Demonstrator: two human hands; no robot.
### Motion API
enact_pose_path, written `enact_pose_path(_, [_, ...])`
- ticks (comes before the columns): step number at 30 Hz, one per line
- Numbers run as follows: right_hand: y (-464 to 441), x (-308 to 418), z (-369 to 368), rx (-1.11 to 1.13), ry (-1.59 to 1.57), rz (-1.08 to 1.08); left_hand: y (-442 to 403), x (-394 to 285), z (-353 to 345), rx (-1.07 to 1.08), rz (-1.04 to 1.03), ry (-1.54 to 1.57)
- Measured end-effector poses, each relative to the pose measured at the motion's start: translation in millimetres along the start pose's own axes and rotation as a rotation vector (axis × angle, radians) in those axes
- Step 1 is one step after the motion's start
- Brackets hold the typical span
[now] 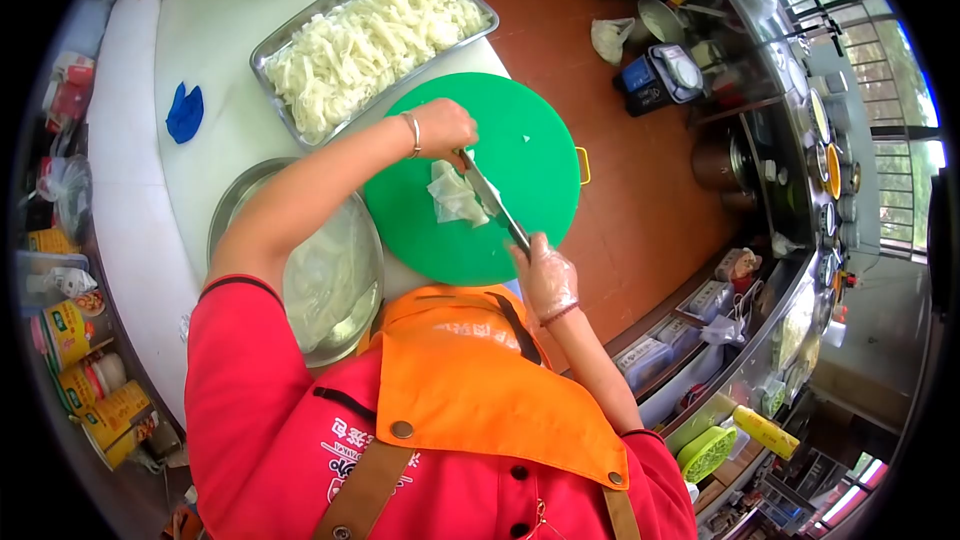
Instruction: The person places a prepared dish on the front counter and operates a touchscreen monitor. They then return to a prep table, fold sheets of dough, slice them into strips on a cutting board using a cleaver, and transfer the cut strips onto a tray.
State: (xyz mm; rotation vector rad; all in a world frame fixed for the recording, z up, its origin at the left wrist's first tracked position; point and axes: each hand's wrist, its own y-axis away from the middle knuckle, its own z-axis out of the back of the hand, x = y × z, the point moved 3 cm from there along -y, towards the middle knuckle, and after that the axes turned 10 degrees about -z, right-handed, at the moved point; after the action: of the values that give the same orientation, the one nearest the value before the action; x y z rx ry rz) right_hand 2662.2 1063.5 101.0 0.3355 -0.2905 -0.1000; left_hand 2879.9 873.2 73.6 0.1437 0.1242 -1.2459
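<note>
Right hand [548, 283] wrapping closed round handle of knife [489, 196], tip pointing toward eleven o'clock above green board [535, 165]; left hand [446, 128] curling beside tip, exact hold unclear.

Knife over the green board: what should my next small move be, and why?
I'd probably ease the left hand away from the tip of the knife: it is very near it, while the right hand holds the handle, beside pale pieces on the board.
</note>
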Motion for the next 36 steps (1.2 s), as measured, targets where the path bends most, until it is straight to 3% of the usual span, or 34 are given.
enact_pose_path(4, [-8,-1,-38,-0.04,0.001,0.075,14,-10,-12,0.033,0.028,0.02])
enact_pose_path(10, [3,17,2,0.048,0.017,0.026,22,-6,3,-0.089,0.035,0.016])
enact_pose_path(14, [-2,6,-38,0.009,0.02,0.07,28,-9,-25,0.009,0.093,0.063])
enact_pose_path(19, [8,20,-2,0.069,0.03,0.047,32,-15,-16,-0.08,0.054,-0.004])
enact_pose_path(23, [2,6,-47,0.057,0.021,0.088,39,-27,-20,-0.008,0.086,0.045])
enact_pose_path(28, [-5,11,-21,0.032,-0.032,0.106,47,-25,-15,0.028,0.22,0.074])
enact_pose_path(31, [0,-5,-7,0.031,-0.245,-0.033,69,-54,23,-0.566,0.308,-0.171])
enact_pose_path(32, [-4,-20,-10,-0.074,-0.249,-0.014,79,-58,12,-0.664,0.482,-0.006])
enact_pose_path(33, [-8,-36,-18,-0.103,-0.529,-0.054,83,-66,-6,-0.743,0.595,0.09])
enact_pose_path(35, [-6,-50,-8,-0.116,-0.668,-0.113,87,-85,-49,-0.897,0.817,0.288])
enact_pose_path(36, [-14,-71,-18,-0.047,-0.754,-0.178,83,-101,-63,-0.825,0.814,0.302])
